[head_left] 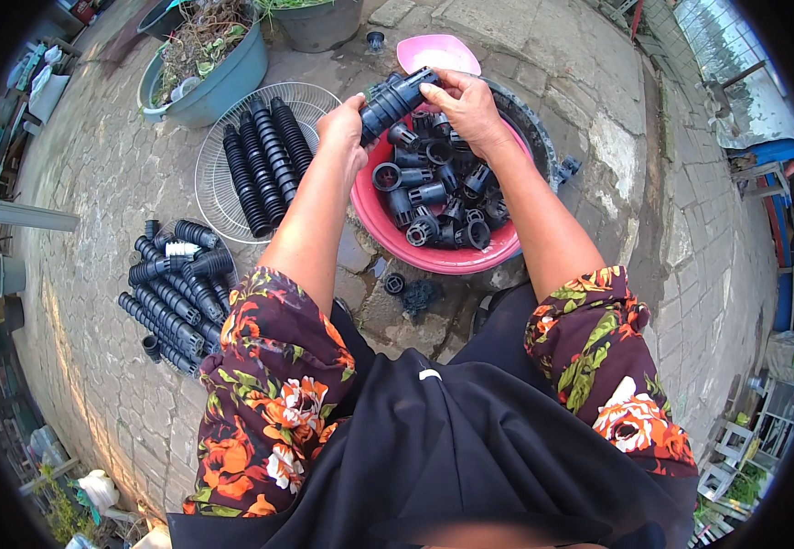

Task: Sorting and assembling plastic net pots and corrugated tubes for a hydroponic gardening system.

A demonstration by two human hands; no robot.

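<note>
Between my two hands is a short stack of black plastic net pots (pixel 395 105), tilted up to the right above the rim of a red basin (pixel 434 263). My left hand (pixel 344 130) is wrapped round the lower left end of the stack. My right hand (pixel 468 108) pinches its upper right end with thumb and fingers. Loose black net pots (pixel 429 192) with slotted sides fill the basin, lying at many angles. To the left, a white wire basket (pixel 208 188) holds several long stacks of nested net pots (pixel 273 160).
More stacked net pots (pixel 173 306) lie heaped on the paving at left. A single net pot (pixel 394 284) and a dark mesh clump (pixel 422 296) rest before the basin. Behind stand a pink bowl (pixel 438 55), a blue-green planter (pixel 219 96) and a dark tub (pixel 536 137).
</note>
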